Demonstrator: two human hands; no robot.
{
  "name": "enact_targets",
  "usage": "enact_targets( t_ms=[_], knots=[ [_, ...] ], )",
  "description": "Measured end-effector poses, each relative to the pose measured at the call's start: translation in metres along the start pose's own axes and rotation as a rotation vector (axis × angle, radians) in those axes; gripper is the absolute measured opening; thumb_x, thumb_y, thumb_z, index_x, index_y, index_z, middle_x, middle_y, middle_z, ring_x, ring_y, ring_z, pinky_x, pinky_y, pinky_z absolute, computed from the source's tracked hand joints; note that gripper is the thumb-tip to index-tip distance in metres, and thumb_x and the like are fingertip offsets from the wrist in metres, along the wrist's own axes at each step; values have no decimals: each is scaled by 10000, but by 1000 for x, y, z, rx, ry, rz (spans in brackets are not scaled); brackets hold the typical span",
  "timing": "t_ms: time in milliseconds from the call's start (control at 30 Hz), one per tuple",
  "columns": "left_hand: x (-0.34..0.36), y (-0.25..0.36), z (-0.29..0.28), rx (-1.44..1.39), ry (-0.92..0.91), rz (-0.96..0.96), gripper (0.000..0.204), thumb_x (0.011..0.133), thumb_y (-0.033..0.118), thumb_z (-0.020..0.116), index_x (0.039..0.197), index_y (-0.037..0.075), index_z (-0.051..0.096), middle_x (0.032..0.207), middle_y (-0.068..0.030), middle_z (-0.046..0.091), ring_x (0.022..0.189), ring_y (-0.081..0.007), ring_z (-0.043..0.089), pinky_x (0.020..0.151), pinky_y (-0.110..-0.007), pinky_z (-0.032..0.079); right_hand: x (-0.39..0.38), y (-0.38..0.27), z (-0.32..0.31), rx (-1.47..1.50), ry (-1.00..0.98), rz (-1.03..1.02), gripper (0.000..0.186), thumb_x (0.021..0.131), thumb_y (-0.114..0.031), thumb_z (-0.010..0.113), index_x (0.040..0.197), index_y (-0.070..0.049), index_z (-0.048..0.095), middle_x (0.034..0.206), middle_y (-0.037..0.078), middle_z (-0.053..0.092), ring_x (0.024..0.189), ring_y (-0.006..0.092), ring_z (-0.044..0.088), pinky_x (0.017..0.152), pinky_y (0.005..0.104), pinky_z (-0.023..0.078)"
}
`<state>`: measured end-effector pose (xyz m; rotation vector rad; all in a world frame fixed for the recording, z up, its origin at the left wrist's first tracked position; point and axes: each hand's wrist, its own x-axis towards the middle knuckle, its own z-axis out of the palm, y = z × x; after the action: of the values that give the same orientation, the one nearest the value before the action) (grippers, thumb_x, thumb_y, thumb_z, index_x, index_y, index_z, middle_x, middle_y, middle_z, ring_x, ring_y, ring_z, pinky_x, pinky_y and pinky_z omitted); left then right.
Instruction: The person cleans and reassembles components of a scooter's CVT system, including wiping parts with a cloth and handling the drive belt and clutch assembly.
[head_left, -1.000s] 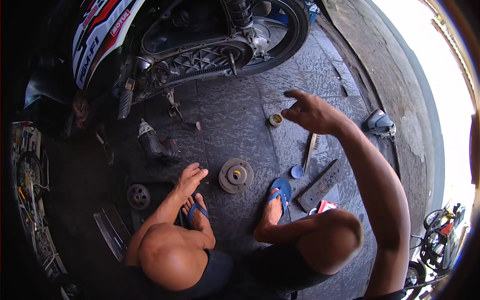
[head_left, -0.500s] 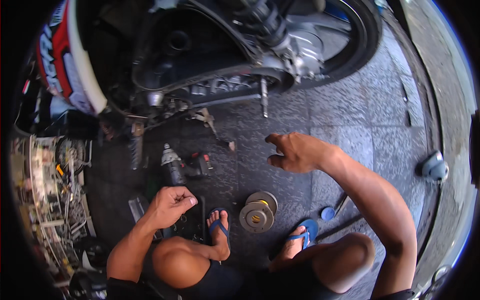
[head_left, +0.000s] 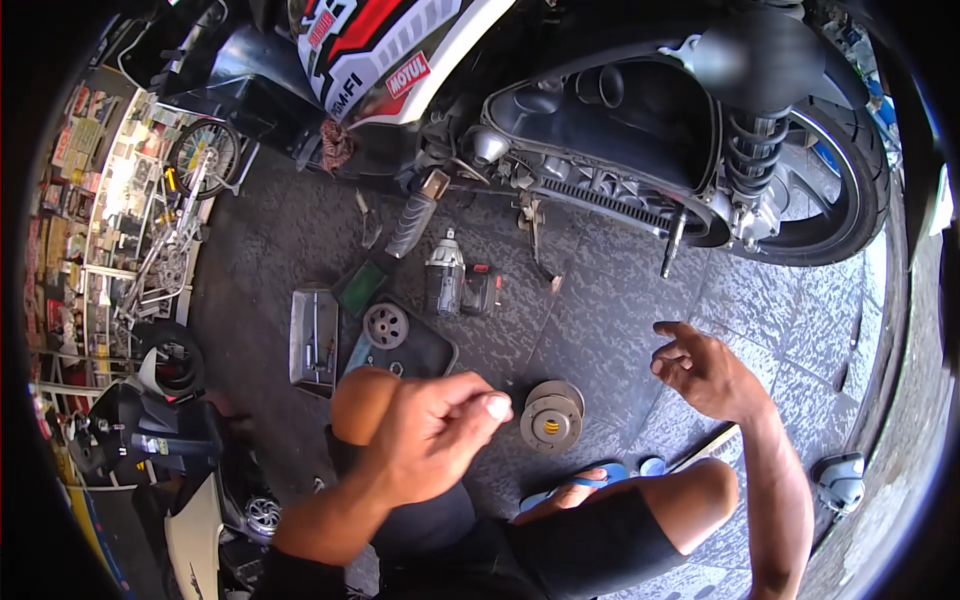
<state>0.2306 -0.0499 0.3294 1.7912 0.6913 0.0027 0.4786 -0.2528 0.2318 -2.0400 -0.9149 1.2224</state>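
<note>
My left hand (head_left: 435,437) is raised over my left knee, its thumb and fingers pressed together; whatever they pinch, if anything, is hidden. To the right, my right hand (head_left: 703,372) hangs over the dark tiles, fingers apart and holding nothing. Between and below the hands sits a round metal pulley assembly (head_left: 552,416), its yellow spring showing through the centre hole. A scooter (head_left: 600,110) lies across the far side with its transmission case uncovered, and a metal shaft (head_left: 675,245) sticks out toward me. A cordless impact wrench (head_left: 447,278) lies on the floor ahead of my left hand.
A black tray (head_left: 440,345) holds a clutch bell (head_left: 386,326); beside it a metal box (head_left: 298,340) contains tools. By my right knee are a blue cap (head_left: 652,467) and a brush handle (head_left: 706,447). Crowded shelves (head_left: 90,230) line the left; a raised ledge (head_left: 900,400) bounds the right.
The view has swung left, so the scooter and floor items appear farther right, and the trays show. My left hand has come up, nearer the camera, still closed. My right hand stays open.
</note>
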Motion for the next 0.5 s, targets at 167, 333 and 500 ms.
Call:
enact_targets(
  t_ms=[167,333,500],
  knots=[
    [-42,-109,64,-206,-29,-143,181,994,178,598,965,7,649,762,-11,613,715,-73,587,656,-264,481,-2,-18,50,-25,5,43,522,944,-271,628,1365,4,490,1027,221,720,977,341,711,857,409,540],
    [-72,-69,-32,-169,-223,638,282,982,211,570,1030,-59,635,893,-130,649,797,-231,634,755,-317,506,-38,-7,81,118,94,266,552,881,-153,634,1370,49,479,1045,222,721,974,318,717,856,363,544],
    [-75,-145,-170,-329,530,289,148,958,109,611,879,-11,647,765,-67,639,625,-100,534,579,-288,433,-65,44,109,368,394,374,642,940,-328,657,1391,72,435,945,114,666,771,149,620,664,275,495]
  ],
)
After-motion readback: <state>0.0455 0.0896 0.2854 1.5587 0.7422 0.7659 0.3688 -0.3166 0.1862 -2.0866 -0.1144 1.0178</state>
